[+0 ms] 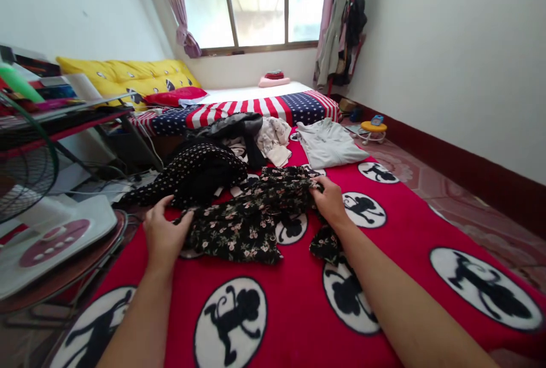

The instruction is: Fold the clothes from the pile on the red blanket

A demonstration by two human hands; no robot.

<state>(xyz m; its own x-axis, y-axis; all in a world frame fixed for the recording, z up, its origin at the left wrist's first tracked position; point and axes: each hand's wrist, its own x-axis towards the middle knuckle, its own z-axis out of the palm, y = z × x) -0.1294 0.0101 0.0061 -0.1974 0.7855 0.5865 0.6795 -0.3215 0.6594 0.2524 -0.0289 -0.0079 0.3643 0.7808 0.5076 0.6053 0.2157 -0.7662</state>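
Observation:
A black garment with small pink and white flowers lies spread and partly rumpled on a red blanket with monkey prints. My right hand pinches its right part, and one flap of it hangs below that wrist. At the garment's left edge is my left hand, thumb and fingers apart, with the thumb by the cloth. Just beyond lies a black dotted garment in a heap. Behind are a cream patterned garment and a light grey shirt, laid fairly flat.
To the left stand a fan with a white base and a cluttered rack. A bed with a stars-and-stripes cover is under the window. A small yellow stool stands by the right wall, near hanging clothes.

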